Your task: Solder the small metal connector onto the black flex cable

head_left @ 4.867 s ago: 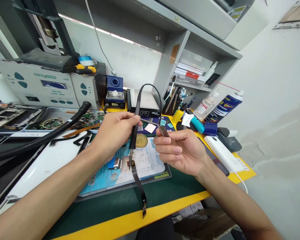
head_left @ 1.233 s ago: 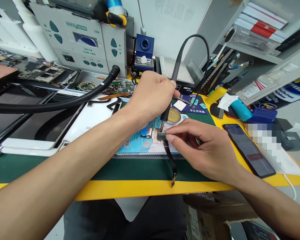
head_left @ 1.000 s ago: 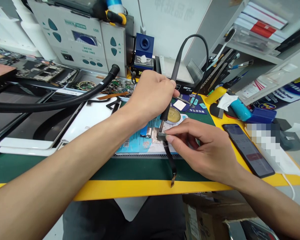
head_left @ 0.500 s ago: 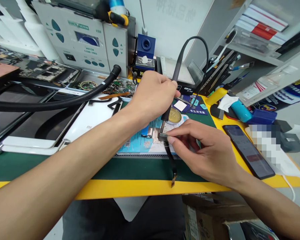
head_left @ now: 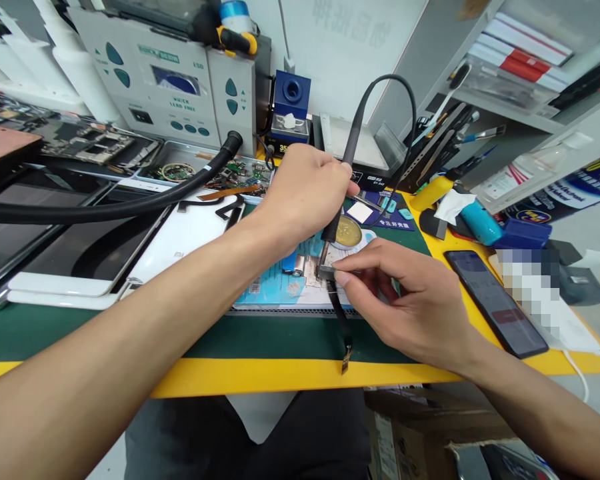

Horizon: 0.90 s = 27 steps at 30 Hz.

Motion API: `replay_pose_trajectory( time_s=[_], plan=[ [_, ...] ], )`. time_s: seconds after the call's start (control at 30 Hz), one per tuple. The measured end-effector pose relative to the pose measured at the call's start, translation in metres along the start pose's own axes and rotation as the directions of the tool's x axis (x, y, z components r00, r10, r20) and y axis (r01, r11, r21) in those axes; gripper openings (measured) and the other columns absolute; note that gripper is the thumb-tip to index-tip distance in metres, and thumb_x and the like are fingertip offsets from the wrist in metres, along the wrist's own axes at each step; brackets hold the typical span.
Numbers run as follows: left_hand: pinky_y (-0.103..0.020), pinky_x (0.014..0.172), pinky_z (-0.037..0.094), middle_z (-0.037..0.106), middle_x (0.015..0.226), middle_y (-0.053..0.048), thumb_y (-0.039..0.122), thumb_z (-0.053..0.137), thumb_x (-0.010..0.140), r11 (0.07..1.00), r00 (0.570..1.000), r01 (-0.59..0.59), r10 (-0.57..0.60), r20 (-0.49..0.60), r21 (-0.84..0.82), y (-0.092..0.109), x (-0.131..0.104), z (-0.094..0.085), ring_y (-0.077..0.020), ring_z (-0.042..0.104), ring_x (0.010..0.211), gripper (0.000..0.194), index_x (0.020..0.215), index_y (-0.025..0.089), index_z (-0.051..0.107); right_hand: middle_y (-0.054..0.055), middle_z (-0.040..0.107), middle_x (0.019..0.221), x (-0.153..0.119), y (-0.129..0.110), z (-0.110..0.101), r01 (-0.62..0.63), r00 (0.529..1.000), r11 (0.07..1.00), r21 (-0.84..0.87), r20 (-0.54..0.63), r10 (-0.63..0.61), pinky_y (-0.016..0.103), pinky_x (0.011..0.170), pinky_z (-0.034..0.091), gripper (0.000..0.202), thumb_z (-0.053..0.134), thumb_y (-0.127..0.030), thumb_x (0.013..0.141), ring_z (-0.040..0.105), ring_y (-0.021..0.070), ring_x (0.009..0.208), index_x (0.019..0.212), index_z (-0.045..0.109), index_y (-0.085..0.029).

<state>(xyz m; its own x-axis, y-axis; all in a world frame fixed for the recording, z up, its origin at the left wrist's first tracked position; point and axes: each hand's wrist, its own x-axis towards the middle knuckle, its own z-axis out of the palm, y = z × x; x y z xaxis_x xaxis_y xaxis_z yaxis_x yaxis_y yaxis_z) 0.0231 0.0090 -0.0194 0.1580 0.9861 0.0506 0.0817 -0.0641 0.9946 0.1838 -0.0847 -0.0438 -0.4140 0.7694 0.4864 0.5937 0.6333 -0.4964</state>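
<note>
My left hand (head_left: pixel 303 193) grips a black soldering iron (head_left: pixel 354 133) like a pen, tip pointing down at a small metal part on the blue work mat (head_left: pixel 275 290). My right hand (head_left: pixel 405 300) pinches a small grey metal piece (head_left: pixel 327 272) against the spot where the tip touches. A black flex ribbon cable (head_left: pixel 341 320) runs from that spot toward me and hangs over the yellow table edge. A round brass tip-cleaner tin (head_left: pixel 349 231) sits just behind the tip.
A grey soldering station (head_left: pixel 170 87) and blue holder (head_left: pixel 291 100) stand at the back. A thick black hose (head_left: pixel 105 210) crosses white phone panels (head_left: pixel 145 250) on the left. A dark phone (head_left: pixel 495 303), tool rack (head_left: pixel 440 147) and bottles lie to the right.
Since the oldest frame both hands have come down from mid-air to the mat. Over the last second they hold nearly still, iron tip on the part.
</note>
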Motion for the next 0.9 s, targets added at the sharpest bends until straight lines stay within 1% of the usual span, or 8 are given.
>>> replay_pose_trajectory(
  time_s=[0.17,0.33,0.63,0.73,0.9],
  plan=[
    [-0.027,0.052,0.019,0.034,0.052,0.005,0.021,0.057,0.095,1.0,1.0,-0.008,0.008,0.004,0.009,0.001,-0.0012,0.0001,-0.0087,0.028,0.049,0.028,0.069,0.016,0.068,-0.003,0.069,0.079,0.0005,-0.0002,-0.0003,0.003,1.0,1.0,0.012,0.012,-0.003,0.026,0.052,0.037,0.015,0.068,-0.004,0.093,0.047,0.0064,0.056,0.095,0.073,-0.017],
    [-0.03,0.051,0.022,0.042,0.053,0.002,0.021,0.059,0.091,1.0,1.0,-0.026,0.026,0.007,-0.001,0.0011,-0.0023,-0.0005,-0.0112,0.03,0.051,0.026,0.067,0.018,0.068,-0.003,0.067,0.077,0.0026,-0.0004,-0.0005,0.005,1.0,1.0,0.026,0.017,-0.005,0.026,0.051,0.036,0.015,0.068,-0.003,0.093,0.045,0.0057,0.055,0.093,0.072,-0.017],
    [-0.03,0.052,0.026,0.039,0.05,0.003,0.021,0.058,0.088,0.999,0.999,-0.037,0.037,0.0,-0.014,-0.0014,-0.0005,0.0004,-0.0135,0.032,0.054,0.026,0.066,0.018,0.071,-0.003,0.07,0.079,0.0014,-0.0006,-0.0013,0.003,1.0,1.0,0.02,0.03,-0.004,0.025,0.05,0.037,0.014,0.068,-0.004,0.092,0.044,0.0059,0.053,0.093,0.072,-0.017],
    [-0.03,0.053,0.028,0.039,0.049,0.003,0.021,0.059,0.088,0.999,0.999,-0.042,0.042,-0.004,-0.015,-0.0025,0.0002,0.0003,-0.0136,0.033,0.055,0.025,0.066,0.018,0.071,-0.003,0.07,0.078,0.0009,0.0002,-0.0006,-0.004,1.0,1.0,0.016,0.006,0.003,0.025,0.05,0.037,0.015,0.068,-0.004,0.092,0.045,0.0066,0.054,0.094,0.072,-0.018],
    [-0.03,0.052,0.025,0.039,0.05,0.004,0.021,0.059,0.089,0.999,1.0,-0.024,0.025,0.012,-0.03,-0.0015,-0.0008,-0.0004,-0.0123,0.029,0.052,0.025,0.068,0.018,0.071,-0.003,0.071,0.08,0.001,0.0015,-0.0003,-0.001,1.0,1.0,0.018,0.019,0.001,0.026,0.049,0.037,0.016,0.067,-0.004,0.091,0.045,0.007,0.052,0.094,0.071,-0.02]
  ],
)
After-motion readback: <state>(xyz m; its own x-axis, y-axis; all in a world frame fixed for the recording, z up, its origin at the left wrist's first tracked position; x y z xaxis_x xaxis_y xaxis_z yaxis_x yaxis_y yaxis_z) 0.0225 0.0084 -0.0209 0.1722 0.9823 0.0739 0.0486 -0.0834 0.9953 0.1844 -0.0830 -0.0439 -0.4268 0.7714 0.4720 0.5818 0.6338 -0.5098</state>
